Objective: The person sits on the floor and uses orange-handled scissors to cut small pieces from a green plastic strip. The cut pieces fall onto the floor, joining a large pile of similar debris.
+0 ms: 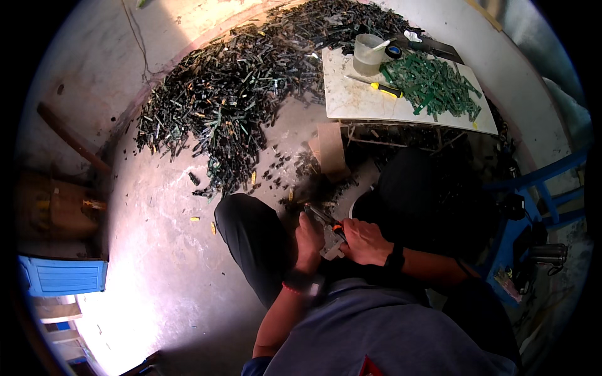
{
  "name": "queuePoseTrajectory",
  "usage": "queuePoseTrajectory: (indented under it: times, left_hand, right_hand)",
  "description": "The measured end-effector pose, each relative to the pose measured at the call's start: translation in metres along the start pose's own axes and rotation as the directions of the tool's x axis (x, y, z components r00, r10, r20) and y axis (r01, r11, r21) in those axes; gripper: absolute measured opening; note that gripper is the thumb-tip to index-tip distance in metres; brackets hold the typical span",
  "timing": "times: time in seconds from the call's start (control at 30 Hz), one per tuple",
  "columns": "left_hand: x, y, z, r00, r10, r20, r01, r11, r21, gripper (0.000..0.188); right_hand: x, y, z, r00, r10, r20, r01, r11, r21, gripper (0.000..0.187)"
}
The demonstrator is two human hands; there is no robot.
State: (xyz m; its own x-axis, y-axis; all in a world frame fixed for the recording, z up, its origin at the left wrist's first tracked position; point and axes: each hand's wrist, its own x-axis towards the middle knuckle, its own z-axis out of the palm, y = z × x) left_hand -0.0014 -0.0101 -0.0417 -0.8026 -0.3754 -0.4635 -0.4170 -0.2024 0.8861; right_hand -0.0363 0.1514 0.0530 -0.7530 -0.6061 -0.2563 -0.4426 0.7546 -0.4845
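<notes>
My right hand is wrapped round a hand tool with an orange-and-black handle. Its dark metal end slants up and left; I cannot tell whether it is pliers or a screwdriver. My left hand is closed beside the tool's far end, between my knees, and anything its fingers pinch is too small or hidden. Just below and between the hands shows a pale, flat-edged piece. Dark crumbs and small fragments lie on the floor beyond them.
A large heap of dark strips covers the floor ahead. On a white board stand a plastic cup of liquid, a yellow-and-black screwdriver and many green pieces. Cardboard leans before it. A blue chair stands right.
</notes>
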Motion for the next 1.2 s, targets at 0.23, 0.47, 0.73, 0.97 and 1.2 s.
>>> queuePoseTrajectory:
  times: [0.23,0.47,0.73,0.97,1.2]
  left_hand:
    - [-0.005,0.014,0.003,0.998,-0.018,-0.061,0.019,1.0,0.022,0.056]
    - [-0.025,0.051,0.019,0.975,0.187,-0.115,-0.15,0.95,0.275,0.062]
    - [-0.023,0.047,0.021,0.961,0.228,-0.159,-0.165,0.928,0.333,0.064]
    - [-0.027,0.055,0.019,0.967,0.218,-0.129,-0.17,0.937,0.305,0.065]
    - [-0.029,0.044,0.012,0.97,0.178,-0.164,-0.132,0.957,0.259,0.056]
  right_hand:
    - [0.001,-0.006,-0.007,0.999,0.009,0.043,-0.011,0.999,0.037,0.036]
    - [0.008,-0.005,-0.015,0.98,0.023,0.199,-0.049,0.991,0.126,0.04]
    - [0.013,-0.002,-0.011,0.958,-0.005,0.287,-0.097,0.934,0.342,0.04]
    - [0.016,0.0,-0.011,0.933,-0.053,0.355,-0.126,0.879,0.46,0.041]
    - [0.015,-0.009,-0.021,0.966,-0.07,0.25,-0.042,0.909,0.415,0.036]
